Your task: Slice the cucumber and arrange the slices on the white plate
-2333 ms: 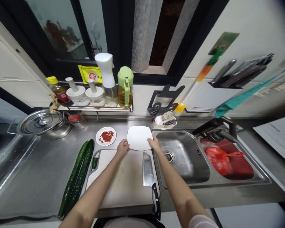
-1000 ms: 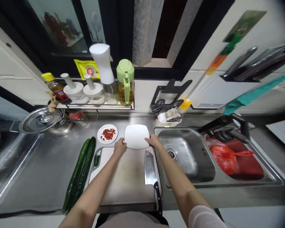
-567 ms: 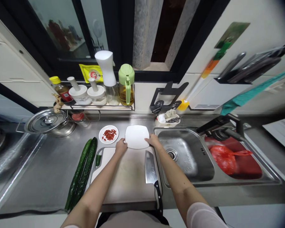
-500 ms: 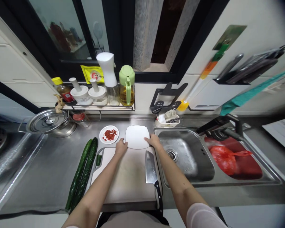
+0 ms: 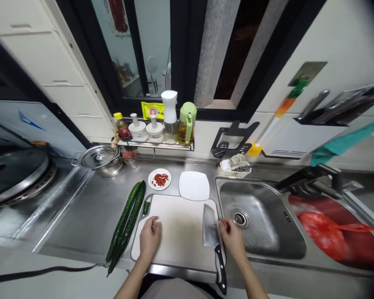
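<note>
My left hand [image 5: 150, 237] hovers over the left part of the white cutting board [image 5: 180, 232], fingers loosely curled and slightly apart, holding nothing. Beside the board's right edge, close to the cleaver [image 5: 210, 226], is my right hand [image 5: 232, 236]; its fingers are bent with gaps between them, and I see nothing in them. The cleaver lies flat on the board, its black handle reaching past the front edge. A white square plate [image 5: 194, 185] sits just behind the board. Left of it, a small round plate [image 5: 154, 185] carries chopped red pieces [image 5: 160, 179]. Two cucumbers [image 5: 129, 226] lie along the board's left side.
A sink [image 5: 255, 216] borders the board on the right, with a red plastic bag [image 5: 324, 236] in its second basin and a black faucet [image 5: 308, 180]. A lidded pot [image 5: 104, 162] stands at back left. Seasoning jars and an oil bottle [image 5: 186, 124] fill the shelf.
Both hands have let go of the white square plate and drawn back toward me, the left over the board, the right beside the cleaver. The view has shifted left.
</note>
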`<state>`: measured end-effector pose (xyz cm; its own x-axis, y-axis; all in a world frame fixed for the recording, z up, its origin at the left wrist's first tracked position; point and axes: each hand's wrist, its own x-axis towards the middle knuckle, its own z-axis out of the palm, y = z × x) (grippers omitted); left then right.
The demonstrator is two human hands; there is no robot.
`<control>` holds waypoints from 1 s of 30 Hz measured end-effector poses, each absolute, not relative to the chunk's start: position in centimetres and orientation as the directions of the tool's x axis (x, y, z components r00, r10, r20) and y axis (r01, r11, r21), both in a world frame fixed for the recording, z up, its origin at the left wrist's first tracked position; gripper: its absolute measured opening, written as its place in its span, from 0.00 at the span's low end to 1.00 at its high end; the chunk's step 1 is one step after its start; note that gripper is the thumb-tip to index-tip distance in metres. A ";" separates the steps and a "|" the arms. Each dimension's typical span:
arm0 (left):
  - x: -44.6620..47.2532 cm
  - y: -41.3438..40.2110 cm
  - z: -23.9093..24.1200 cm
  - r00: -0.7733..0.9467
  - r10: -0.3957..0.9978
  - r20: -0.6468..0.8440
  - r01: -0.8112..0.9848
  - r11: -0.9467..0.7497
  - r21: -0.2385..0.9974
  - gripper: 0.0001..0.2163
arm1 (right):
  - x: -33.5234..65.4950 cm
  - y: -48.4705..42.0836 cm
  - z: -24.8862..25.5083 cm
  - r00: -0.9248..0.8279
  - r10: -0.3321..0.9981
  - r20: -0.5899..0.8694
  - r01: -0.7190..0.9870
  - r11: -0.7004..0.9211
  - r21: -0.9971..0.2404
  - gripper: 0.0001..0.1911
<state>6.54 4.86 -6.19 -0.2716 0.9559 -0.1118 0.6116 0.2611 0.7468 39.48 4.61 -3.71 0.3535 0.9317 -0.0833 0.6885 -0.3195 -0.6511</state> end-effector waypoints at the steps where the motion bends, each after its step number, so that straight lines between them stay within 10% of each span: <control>1: 5.9 4.7 -6.1 -0.279 0.957 -0.083 0.646 0.250 0.722 0.16 | 39.3 3.5 -4.0 0.339 0.933 -0.123 0.711 -0.340 -0.615 0.20; 10: 3.1 8.6 -4.4 -0.393 0.919 -0.006 0.850 0.366 0.380 0.20 | 37.8 0.6 -4.5 0.274 0.922 -0.274 0.844 -0.367 -0.391 0.14; 30: 2.2 10.9 -5.6 -0.340 0.940 -0.004 0.904 0.328 0.274 0.17 | 35.9 1.1 -3.0 0.342 0.808 -0.479 0.847 -0.486 -0.216 0.17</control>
